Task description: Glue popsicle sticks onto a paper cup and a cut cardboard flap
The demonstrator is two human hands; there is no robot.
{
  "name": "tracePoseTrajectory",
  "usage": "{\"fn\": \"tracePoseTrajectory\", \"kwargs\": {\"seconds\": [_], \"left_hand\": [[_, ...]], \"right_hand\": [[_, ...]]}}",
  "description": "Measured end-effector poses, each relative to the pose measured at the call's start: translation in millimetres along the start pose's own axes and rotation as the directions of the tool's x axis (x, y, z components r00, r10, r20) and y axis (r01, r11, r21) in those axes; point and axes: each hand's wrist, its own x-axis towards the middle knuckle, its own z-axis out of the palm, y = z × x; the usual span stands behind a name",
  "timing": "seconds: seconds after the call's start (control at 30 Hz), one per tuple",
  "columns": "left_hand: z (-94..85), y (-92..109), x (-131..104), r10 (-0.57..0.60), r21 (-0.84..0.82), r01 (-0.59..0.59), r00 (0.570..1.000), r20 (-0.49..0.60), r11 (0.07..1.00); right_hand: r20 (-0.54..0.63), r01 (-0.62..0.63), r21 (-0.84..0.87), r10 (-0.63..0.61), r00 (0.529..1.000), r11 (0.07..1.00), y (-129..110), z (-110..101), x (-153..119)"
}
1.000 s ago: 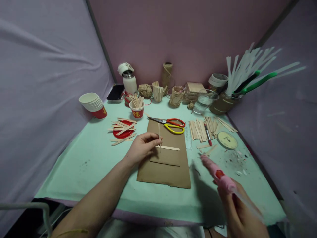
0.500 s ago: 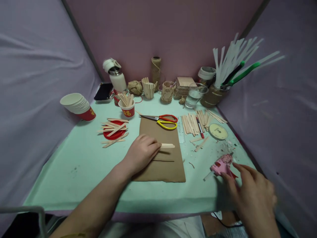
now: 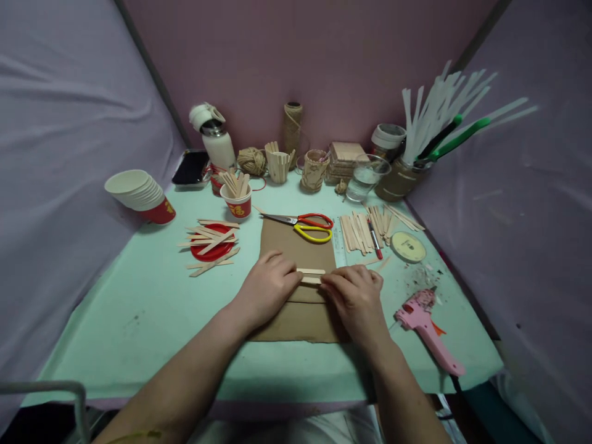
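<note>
My left hand (image 3: 271, 287) is closed on the left ends of pale wooden craft sticks (image 3: 311, 280) over the brown cardboard sheet (image 3: 296, 250). Two stick edges show, one behind the other with a narrow gap between. My right hand (image 3: 356, 296) pinches the right end of the nearer one. A dark line runs across the cardboard just below the hands. Scissors (image 3: 309, 227) with red and yellow handles lie across the sheet's far edge. To the right of my right hand, the pink glue gun (image 3: 428, 327) rests on the table.
On the left are a red dish (image 3: 198, 253) under loose sticks and stacked paper cups (image 3: 145, 200). More sticks (image 3: 356, 233), a marker (image 3: 374, 239) and a round yellowish disc (image 3: 407, 246) lie right. A water cup (image 3: 364, 182) and a jar (image 3: 396, 180) of glue sticks stand behind.
My right hand has left the glue gun, now lying on the table, and moved left to the sticks. My left hand has stayed over the cardboard.
</note>
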Motion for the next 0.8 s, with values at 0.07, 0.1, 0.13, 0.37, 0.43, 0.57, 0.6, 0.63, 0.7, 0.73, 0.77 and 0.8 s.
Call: {"fn": "tracePoseTrajectory", "kwargs": {"seconds": [0.07, 0.1, 0.13, 0.37, 0.43, 0.57, 0.6, 0.63, 0.7, 0.73, 0.77, 0.8], "left_hand": [[-0.7, -1, 1, -0.017, -0.051, 0.018, 1.0, 0.007, 0.999], [-2.1, -2, 0, -0.037, -0.093, 0.037, 0.999, 0.007, 0.995], [-4.2, -4, 0, -0.07, -0.141, 0.069, 0.998, 0.001, 0.988], [-24.9, -30, -9, -0.43, -0.434, 0.378, 0.903, -0.022, 0.817], [-26.0, -35, -12, -0.456, -0.477, 0.416, 0.889, 0.036, 0.774], [-21.0, -42, -19, -0.423, -0.459, 0.486, 0.874, 0.24, 0.744], [-19.5, -42, -21, -0.409, -0.453, 0.497, 0.868, 0.283, 0.74], [-18.3, -42, -22, -0.398, -0.45, 0.507, 0.86, 0.318, 0.735], [-17.4, -41, -23, -0.387, -0.449, 0.527, 0.845, 0.37, 0.721], [-17.6, -40, -24, -0.386, -0.448, 0.535, 0.839, 0.384, 0.716], [-18.2, -39, -24, -0.386, -0.448, 0.538, 0.836, 0.39, 0.714], [-19.0, -38, -24, -0.385, -0.448, 0.537, 0.837, 0.389, 0.715]], "right_hand": [[0.002, -0.015, 0.016, 0.015, 1.0, 1.0, 2, 3, -1], [0.004, -0.029, 0.025, 0.029, 1.0, 0.999, 4, 4, -1], [0.006, -0.043, 0.037, 0.043, 0.999, 0.998, 5, 5, 0], [0.011, -0.116, 0.131, 0.116, 0.993, 0.985, 12, 12, 0], [0.005, -0.142, 0.145, 0.143, 0.99, 0.979, 13, 12, -1], [-0.01, -0.21, 0.162, 0.214, 0.977, 0.964, 17, 12, -6], [-0.005, -0.222, 0.166, 0.226, 0.974, 0.961, 18, 13, -7], [0.005, -0.231, 0.172, 0.234, 0.972, 0.958, 19, 13, -8], [0.032, -0.24, 0.189, 0.238, 0.971, 0.952, 20, 13, -10], [0.043, -0.243, 0.198, 0.239, 0.97, 0.95, 21, 13, -10], [0.048, -0.246, 0.202, 0.241, 0.969, 0.948, 21, 13, -10], [0.052, -0.248, 0.201, 0.242, 0.969, 0.948, 22, 13, -10]]}}
